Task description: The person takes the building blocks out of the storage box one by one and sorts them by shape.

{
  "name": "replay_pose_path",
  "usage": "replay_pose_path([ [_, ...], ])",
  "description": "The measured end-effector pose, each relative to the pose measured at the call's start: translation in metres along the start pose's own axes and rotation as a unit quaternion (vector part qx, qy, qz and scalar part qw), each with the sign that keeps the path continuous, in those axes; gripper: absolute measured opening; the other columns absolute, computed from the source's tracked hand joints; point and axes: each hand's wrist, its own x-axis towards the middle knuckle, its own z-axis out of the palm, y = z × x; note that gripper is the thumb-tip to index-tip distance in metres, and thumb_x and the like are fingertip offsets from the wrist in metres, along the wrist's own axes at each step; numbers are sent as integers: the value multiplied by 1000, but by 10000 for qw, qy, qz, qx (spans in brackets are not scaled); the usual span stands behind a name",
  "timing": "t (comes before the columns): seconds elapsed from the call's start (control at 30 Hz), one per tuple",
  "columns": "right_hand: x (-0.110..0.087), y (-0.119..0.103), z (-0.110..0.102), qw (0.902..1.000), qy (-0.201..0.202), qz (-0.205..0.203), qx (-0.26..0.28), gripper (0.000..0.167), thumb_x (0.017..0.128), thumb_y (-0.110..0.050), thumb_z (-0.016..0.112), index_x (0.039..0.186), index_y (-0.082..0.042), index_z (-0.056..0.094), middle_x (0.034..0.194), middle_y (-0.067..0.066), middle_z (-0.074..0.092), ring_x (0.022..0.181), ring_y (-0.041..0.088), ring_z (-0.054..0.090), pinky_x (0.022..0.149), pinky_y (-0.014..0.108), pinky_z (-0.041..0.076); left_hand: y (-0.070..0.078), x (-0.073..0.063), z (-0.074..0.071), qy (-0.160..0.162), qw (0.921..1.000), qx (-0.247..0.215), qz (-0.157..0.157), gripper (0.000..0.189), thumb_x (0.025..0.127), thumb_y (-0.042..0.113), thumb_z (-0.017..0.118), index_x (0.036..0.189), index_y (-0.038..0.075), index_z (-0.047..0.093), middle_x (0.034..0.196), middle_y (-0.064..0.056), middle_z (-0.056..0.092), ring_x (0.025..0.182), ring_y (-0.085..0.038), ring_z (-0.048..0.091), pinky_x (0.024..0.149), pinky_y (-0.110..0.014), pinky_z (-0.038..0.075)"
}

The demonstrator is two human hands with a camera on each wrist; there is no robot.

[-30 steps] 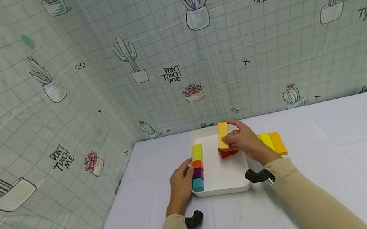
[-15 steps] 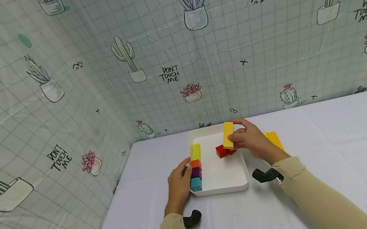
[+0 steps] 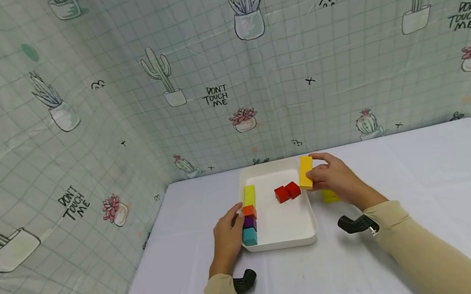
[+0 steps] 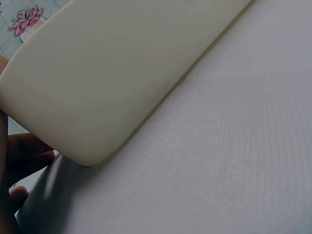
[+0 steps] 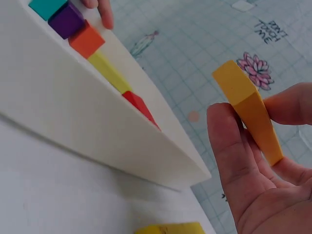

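Note:
My right hand (image 3: 336, 177) pinches a yellow-orange rectangular block (image 3: 306, 172) between thumb and fingers, raised by the right rim of a white tray (image 3: 282, 244). In the right wrist view the block (image 5: 253, 109) stands tilted between the fingers. At the tray's left rim my left hand (image 3: 228, 237) holds the side, its fingertips beside an orange cube (image 3: 249, 211). A lime-yellow block (image 3: 249, 194), a purple cube (image 3: 250, 223) and a teal cube (image 3: 250, 237) line up with it inside. Two red cubes (image 3: 281, 194) sit towards the tray's right side.
Right of the tray a bright yellow block (image 3: 330, 196) lies on the white table (image 3: 442, 187), partly hidden by the right hand. A patterned cloth wall (image 3: 325, 108) rises behind the table and on its left.
My right hand has carried the yellow-orange block rightwards from over the tray to its right rim, uncovering the red cubes. The left hand has stayed at the tray's left side.

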Motion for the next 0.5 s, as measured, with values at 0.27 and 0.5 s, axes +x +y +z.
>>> replay_pose_path([
  [0.27, -3, 7, -22, 9998, 170, 24, -76, 74, 97, -17, 62, 159, -10, 22, 127, 25, 55, 96, 26, 67, 85, 36, 58, 0, 0, -1, -29, 10000, -6, -80, 39, 103, 29, 54, 141, 29, 60, 134, -8, 61, 124, -31, 53, 105, -58, 41],
  [0.5, -13, 10, -42, 9997, 129, -71, -193, 74, 98, -19, 62, 159, -8, 21, 126, 24, 55, 97, 24, 66, 85, 33, 57, 2, -1, 0, 4, 10000, -54, -79, 38, 103, 28, 54, 140, 28, 61, 131, -8, 63, 123, -31, 54, 106, -58, 40],
])
